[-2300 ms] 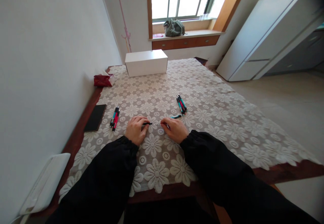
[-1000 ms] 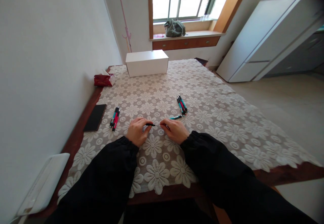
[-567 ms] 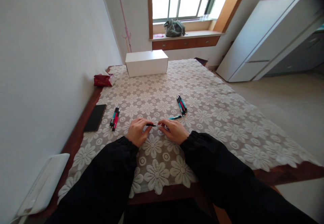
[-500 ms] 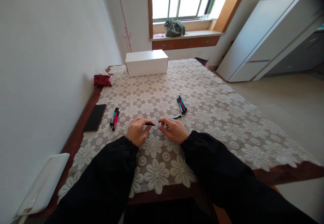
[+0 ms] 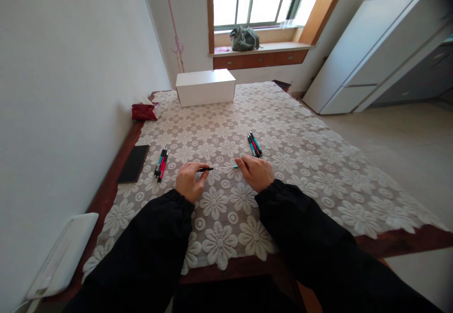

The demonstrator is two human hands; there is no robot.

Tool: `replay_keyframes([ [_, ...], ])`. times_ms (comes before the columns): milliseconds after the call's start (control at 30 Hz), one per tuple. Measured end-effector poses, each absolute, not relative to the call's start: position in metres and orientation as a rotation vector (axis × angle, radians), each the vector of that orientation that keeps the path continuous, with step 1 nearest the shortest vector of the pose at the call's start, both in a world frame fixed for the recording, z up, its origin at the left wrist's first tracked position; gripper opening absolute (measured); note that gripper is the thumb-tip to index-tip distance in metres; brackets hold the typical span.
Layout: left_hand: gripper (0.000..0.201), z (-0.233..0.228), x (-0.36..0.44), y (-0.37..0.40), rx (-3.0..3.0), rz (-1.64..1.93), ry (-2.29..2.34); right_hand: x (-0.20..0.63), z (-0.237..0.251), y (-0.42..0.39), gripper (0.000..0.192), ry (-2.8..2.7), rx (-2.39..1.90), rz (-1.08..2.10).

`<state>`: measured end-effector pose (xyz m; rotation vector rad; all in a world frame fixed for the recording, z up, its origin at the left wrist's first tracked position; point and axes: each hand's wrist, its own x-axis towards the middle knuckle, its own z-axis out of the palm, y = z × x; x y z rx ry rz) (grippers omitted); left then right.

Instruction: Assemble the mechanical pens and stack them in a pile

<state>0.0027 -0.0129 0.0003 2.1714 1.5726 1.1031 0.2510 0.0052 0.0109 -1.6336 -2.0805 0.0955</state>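
Observation:
My left hand (image 5: 191, 181) pinches the black front section of a pen (image 5: 206, 169) between thumb and fingertips. A thin, pale refill (image 5: 224, 167) sticks out of it to the right. Fingers closed, my right hand (image 5: 255, 172) is around a teal pen barrel (image 5: 235, 166), most of which the hand hides. The refill's far end lies at the barrel's end; whether it is inside, I cannot tell. Beyond my right hand lies a group of teal, red and black pens (image 5: 255, 144). Left of my left hand lies another such group of pens (image 5: 161, 164).
A flower-patterned lace cloth (image 5: 220, 247) covers the table. A black flat pad (image 5: 133, 164) lies at the left edge, with a red tissue pack (image 5: 146, 111) behind it. A white box (image 5: 205, 88) stands at the far end. A white device (image 5: 63, 256) sits at the near left.
My right hand has moved right and slightly away from me, from the refill's tip to the teal barrel. My left hand has shifted slightly left with the black section.

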Motion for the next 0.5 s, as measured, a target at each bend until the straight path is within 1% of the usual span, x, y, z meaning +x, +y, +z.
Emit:
replay_keyframes([
  [67,0.012,0.0006,0.0028,-0.0129,2.173,1.107,1.567,0.2506,0.0106,0.0047,0.050,-2.119,-1.703,0.075],
  [167,0.011,0.0004,0.0032,-0.0127,2.181,1.110,1.554,0.2480,0.0077,0.0045,0.051,-2.178,-1.682,0.106],
  [500,0.014,-0.0001,0.0040,-0.0126,2.205,1.070,1.541,0.2416,0.0017,0.0009,0.040,-2.307,-1.420,0.254],
])
